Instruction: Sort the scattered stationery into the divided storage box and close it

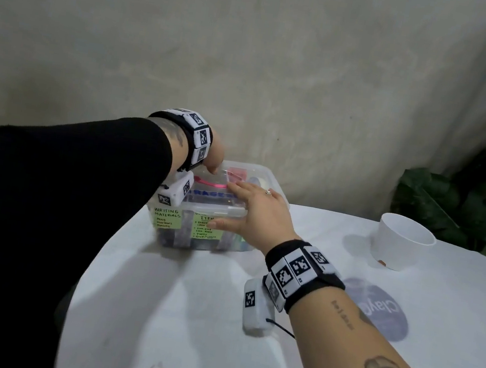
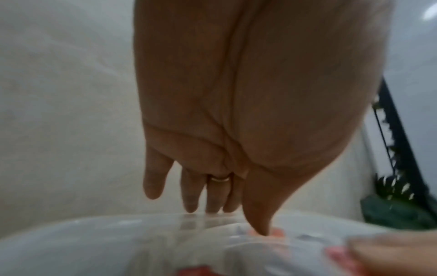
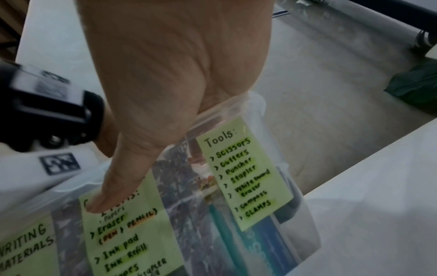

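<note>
Head view: storage box (image 1: 200, 209) sits at the far-left edge of the table (image 1: 215, 321), lid (image 1: 225, 187) on top of it. My right hand (image 1: 257, 214) lies flat on the lid's near-right part, fingers straight and pressing down, thumb reaching down over the front wall. My left hand (image 1: 212, 155) is over the lid's far-left part, fingers pointing down at it, tips touching the clear plastic. A pink item (image 1: 212, 183) shows through the lid between the two hands.

Left wrist view: fingers (image 2: 212, 196) straight, tips on the lid, nothing held; thumb tip also down on the plastic. Blurred.

Right wrist view: thumb (image 3: 118, 183) rests on the front wall, on the top of the middle green label (image 3: 132, 233). "Tools" label (image 3: 241, 171) is to its right, "Writing materials" label (image 3: 26, 246) to its left. Contents visible through the clear wall but too blurred to name. Can't tell whether the lid is latched.

White cup (image 1: 400, 242) stands near the table's far-right edge, well apart from the box. Dark round sticker (image 1: 380, 311) lies on the table just right of my right wrist. Green plant (image 1: 452, 208) behind the table's far-right edge.
</note>
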Action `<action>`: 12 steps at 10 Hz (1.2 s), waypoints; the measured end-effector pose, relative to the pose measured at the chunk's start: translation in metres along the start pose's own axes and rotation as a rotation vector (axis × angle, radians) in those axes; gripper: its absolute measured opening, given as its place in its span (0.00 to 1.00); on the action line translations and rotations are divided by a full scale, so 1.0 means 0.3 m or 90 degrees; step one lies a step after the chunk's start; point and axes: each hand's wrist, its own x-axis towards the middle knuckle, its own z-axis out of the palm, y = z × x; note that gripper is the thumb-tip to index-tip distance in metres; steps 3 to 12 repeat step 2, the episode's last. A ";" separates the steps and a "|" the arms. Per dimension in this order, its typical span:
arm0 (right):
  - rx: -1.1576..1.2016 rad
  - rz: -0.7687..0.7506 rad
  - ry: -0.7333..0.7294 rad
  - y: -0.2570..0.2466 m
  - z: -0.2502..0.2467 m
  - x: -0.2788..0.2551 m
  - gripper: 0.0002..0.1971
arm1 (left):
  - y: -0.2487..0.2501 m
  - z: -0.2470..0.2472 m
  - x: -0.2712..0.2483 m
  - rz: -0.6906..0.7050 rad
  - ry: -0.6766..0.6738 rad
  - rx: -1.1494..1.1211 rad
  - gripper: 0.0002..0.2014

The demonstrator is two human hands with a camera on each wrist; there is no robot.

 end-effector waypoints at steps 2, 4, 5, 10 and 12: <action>0.212 0.042 0.013 -0.007 -0.065 -0.064 0.50 | 0.056 0.053 -0.173 0.044 0.117 -0.168 0.24; 0.212 0.042 0.013 -0.007 -0.065 -0.064 0.50 | 0.056 0.053 -0.173 0.044 0.117 -0.168 0.24; 0.212 0.042 0.013 -0.007 -0.065 -0.064 0.50 | 0.056 0.053 -0.173 0.044 0.117 -0.168 0.24; 0.212 0.042 0.013 -0.007 -0.065 -0.064 0.50 | 0.056 0.053 -0.173 0.044 0.117 -0.168 0.24; 0.212 0.042 0.013 -0.007 -0.065 -0.064 0.50 | 0.056 0.053 -0.173 0.044 0.117 -0.168 0.24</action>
